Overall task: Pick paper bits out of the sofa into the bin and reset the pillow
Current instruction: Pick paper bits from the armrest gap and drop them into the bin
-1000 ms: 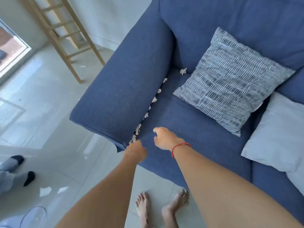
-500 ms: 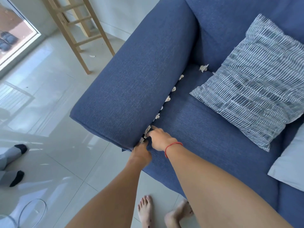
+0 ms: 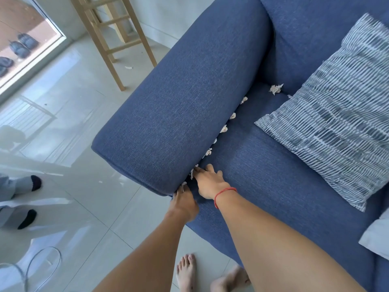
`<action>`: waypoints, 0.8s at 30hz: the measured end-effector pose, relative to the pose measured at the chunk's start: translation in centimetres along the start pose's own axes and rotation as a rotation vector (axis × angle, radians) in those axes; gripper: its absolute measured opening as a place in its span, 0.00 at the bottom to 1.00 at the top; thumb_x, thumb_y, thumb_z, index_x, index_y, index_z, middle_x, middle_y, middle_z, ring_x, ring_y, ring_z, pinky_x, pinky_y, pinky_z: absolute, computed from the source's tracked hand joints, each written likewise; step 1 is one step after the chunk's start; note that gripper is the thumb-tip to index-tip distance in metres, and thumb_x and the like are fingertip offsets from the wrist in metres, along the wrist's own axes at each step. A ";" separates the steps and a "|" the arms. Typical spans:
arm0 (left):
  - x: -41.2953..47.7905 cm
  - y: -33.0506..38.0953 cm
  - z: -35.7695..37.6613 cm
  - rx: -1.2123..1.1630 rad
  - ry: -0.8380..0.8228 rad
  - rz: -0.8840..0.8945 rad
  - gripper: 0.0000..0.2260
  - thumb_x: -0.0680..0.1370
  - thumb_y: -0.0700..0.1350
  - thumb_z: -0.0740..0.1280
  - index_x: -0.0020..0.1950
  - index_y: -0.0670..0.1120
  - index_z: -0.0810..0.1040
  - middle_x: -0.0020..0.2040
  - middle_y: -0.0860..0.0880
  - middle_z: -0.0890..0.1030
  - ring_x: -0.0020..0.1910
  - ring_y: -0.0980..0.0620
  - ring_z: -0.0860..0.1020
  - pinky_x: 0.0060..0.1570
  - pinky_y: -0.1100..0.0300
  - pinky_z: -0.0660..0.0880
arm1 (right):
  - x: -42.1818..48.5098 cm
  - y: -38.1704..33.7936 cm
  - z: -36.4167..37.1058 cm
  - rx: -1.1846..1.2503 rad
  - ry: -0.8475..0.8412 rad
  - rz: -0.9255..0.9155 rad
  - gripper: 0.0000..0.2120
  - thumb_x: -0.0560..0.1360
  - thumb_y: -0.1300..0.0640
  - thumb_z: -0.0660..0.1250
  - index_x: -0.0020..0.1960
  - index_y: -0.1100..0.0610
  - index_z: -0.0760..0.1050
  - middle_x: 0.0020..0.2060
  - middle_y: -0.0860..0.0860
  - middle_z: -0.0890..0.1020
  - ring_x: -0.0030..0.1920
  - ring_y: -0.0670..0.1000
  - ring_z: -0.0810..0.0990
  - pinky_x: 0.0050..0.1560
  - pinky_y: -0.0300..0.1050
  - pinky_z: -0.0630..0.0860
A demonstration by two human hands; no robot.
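Several crumpled white paper bits (image 3: 223, 129) sit in the gap between the blue sofa's armrest (image 3: 179, 106) and its seat cushion (image 3: 263, 165). A bigger paper bit (image 3: 276, 88) lies at the back corner. My right hand (image 3: 208, 182), with a red string at the wrist, has thumb and forefinger pinched on a paper bit (image 3: 192, 173) near the front of the gap. My left hand (image 3: 184, 202) is curled at the gap's front end, fingertips touching a small bit (image 3: 184, 183); its grip is hidden. The striped blue-and-white pillow (image 3: 334, 114) leans askew on the seat.
A pale pillow (image 3: 376, 234) lies at the right edge. A wooden ladder frame (image 3: 113, 45) stands behind the armrest, with one paper scrap (image 3: 128, 67) on the glossy tile floor. Another person's socked feet (image 3: 31, 184) are at the left. A thin round rim (image 3: 31, 268) shows bottom left.
Both hands moved forward to the front of the gap, and my right hand's fingers closed down onto a paper bit. The view has moved closer to the armrest.
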State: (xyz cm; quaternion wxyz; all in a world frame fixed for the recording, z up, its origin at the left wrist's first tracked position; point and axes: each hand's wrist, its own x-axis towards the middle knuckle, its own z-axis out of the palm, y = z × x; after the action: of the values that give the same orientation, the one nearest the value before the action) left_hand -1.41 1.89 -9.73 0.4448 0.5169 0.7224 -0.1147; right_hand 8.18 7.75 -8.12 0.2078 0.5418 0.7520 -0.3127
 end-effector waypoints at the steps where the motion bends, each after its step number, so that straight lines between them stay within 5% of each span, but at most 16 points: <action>1: -0.1 0.0 0.0 0.005 0.006 0.001 0.31 0.79 0.41 0.59 0.77 0.38 0.47 0.78 0.41 0.52 0.77 0.43 0.50 0.75 0.52 0.55 | 0.0 0.1 -0.1 0.023 0.019 -0.008 0.24 0.76 0.70 0.56 0.69 0.55 0.69 0.70 0.48 0.70 0.66 0.57 0.64 0.61 0.56 0.66; 8: -1.7 1.2 -0.5 0.006 0.160 0.006 0.17 0.77 0.40 0.59 0.67 0.39 0.67 0.65 0.42 0.71 0.64 0.42 0.71 0.60 0.50 0.72 | -0.8 1.3 -1.2 0.429 0.225 0.108 0.13 0.76 0.65 0.61 0.58 0.62 0.79 0.56 0.60 0.82 0.56 0.64 0.79 0.55 0.53 0.78; 14: -3.3 2.5 -1.5 0.007 0.258 0.017 0.14 0.77 0.41 0.60 0.62 0.41 0.73 0.61 0.43 0.76 0.60 0.44 0.75 0.53 0.53 0.73 | -2.2 2.0 -2.3 0.573 0.364 0.138 0.09 0.76 0.61 0.66 0.46 0.67 0.81 0.43 0.63 0.84 0.46 0.64 0.82 0.47 0.56 0.81; 19: -4.9 3.6 -3.1 -0.031 0.301 0.017 0.05 0.75 0.41 0.60 0.45 0.41 0.73 0.50 0.41 0.78 0.50 0.40 0.77 0.47 0.51 0.73 | -3.0 2.4 -3.9 0.712 0.443 0.182 0.09 0.75 0.62 0.68 0.44 0.69 0.80 0.45 0.63 0.84 0.47 0.64 0.81 0.47 0.58 0.81; 24: -5.5 4.5 -4.5 -0.062 0.350 0.054 0.08 0.75 0.40 0.59 0.47 0.39 0.76 0.48 0.41 0.79 0.50 0.38 0.77 0.49 0.49 0.75 | -2.8 2.8 -5.0 0.896 0.506 0.264 0.04 0.75 0.63 0.65 0.43 0.60 0.78 0.37 0.54 0.81 0.38 0.54 0.77 0.40 0.45 0.76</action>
State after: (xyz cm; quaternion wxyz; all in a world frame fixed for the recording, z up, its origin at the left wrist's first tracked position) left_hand 0.49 3.12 -1.63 0.3309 0.5344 0.7777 0.0114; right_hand 11.86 9.97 -3.37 -0.1943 0.7260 0.4967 -0.4342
